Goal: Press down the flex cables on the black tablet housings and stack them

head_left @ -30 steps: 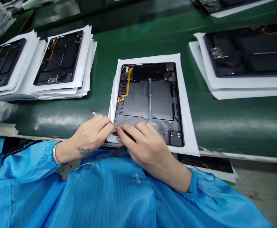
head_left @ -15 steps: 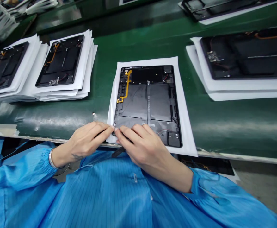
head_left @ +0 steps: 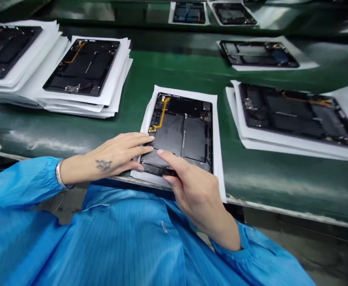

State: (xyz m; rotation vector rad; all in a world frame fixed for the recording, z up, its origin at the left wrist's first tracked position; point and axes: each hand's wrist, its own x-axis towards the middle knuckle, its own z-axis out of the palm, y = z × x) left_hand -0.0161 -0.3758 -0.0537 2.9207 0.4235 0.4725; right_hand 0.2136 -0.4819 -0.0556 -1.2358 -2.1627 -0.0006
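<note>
An opened tablet housing [head_left: 169, 137], black inside with an orange flex cable [head_left: 163, 115] along its left side, lies on a white sheet [head_left: 219, 159] in front of me. My left hand [head_left: 123, 153] is open, its fingers stretched over the housing's lower left edge. Over the lower part of the housing is my right hand [head_left: 192, 180]. Between its thumb and fingers it grips a small black tool [head_left: 169, 171], whose exact kind I cannot make out. The lower right corner of the housing is hidden behind this hand.
On the left stand stacks of housings with white sheets, one housing [head_left: 86, 67] on top. Another housing [head_left: 296, 115] lies on sheets at the right, with a further one [head_left: 259, 55] behind it. The green bench [head_left: 266, 174] ends close to my body.
My hands have come apart from the housing's lower left corner. The left fingers now lie spread on its edge; the right hand has turned, showing the black tool. The camera view has shifted.
</note>
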